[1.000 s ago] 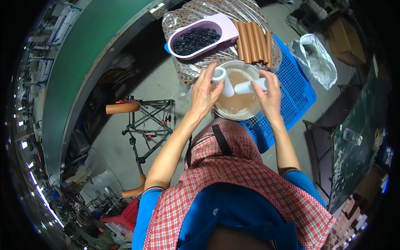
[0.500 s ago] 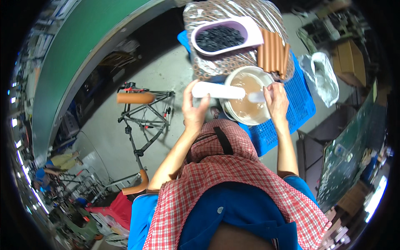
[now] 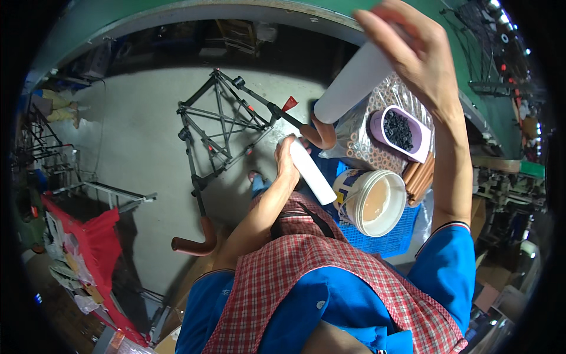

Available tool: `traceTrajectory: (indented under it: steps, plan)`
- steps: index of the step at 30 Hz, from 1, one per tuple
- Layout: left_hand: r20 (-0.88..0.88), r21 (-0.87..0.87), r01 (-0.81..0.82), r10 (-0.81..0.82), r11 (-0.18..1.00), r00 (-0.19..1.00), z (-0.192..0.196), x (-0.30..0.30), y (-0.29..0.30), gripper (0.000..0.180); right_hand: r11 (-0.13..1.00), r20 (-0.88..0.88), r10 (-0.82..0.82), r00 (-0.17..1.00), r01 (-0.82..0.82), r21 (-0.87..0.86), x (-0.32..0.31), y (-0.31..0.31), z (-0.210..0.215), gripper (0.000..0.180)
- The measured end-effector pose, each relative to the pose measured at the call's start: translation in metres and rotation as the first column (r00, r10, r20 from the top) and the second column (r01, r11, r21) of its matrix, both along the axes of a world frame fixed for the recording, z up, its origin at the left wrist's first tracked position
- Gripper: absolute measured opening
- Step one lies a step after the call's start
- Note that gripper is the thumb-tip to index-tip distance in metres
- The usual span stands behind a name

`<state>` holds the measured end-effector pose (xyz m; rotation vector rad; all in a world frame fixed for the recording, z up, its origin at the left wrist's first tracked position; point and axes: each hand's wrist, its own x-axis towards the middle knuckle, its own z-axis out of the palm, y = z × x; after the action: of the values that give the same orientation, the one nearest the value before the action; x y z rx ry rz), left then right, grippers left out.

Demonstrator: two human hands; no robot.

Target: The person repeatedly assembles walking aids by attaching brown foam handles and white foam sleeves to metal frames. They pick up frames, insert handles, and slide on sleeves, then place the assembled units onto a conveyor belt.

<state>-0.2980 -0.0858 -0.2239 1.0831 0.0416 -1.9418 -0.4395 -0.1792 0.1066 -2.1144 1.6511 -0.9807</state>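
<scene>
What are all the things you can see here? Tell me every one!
white tube: 1, white, held in the left hand, above the floor
white tube: 1, white, raised in the right hand
bucket: 1, white with tan liquid, on the blue crate
blue crate: 1, blue, under the bucket
scoop tray: 1, lilac, full of small black pieces
brown tubes: several, brown, beside the bucket
metal frame: 1, black with brown grips, on the floor
red cloth: 1, red, far left
left hand: gripping a tube
right hand: gripping a tube
</scene>
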Motion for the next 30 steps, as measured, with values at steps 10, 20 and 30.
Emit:
traceTrajectory:
  steps: [10,20,30]
  plan:
    - [-0.438,-0.05,0.022,-0.042,0.998,0.898,0.012,-0.003,-0.037,0.049,0.879,-0.665,0.468,0.581,-0.385,0.282,0.044,-0.018,-0.085,0.023]
    - [-0.36,-0.12,0.071,-0.11,0.99,0.927,-0.011,0.005,-0.039,0.04,0.819,-0.239,0.502,0.831,-0.369,0.439,0.043,-0.044,-0.072,0.078]
    - [-0.094,-0.168,0.152,-0.169,0.974,0.981,-0.02,0.02,-0.038,0.041,0.92,0.143,0.302,0.943,-0.327,0.214,-0.008,-0.051,-0.079,0.06]
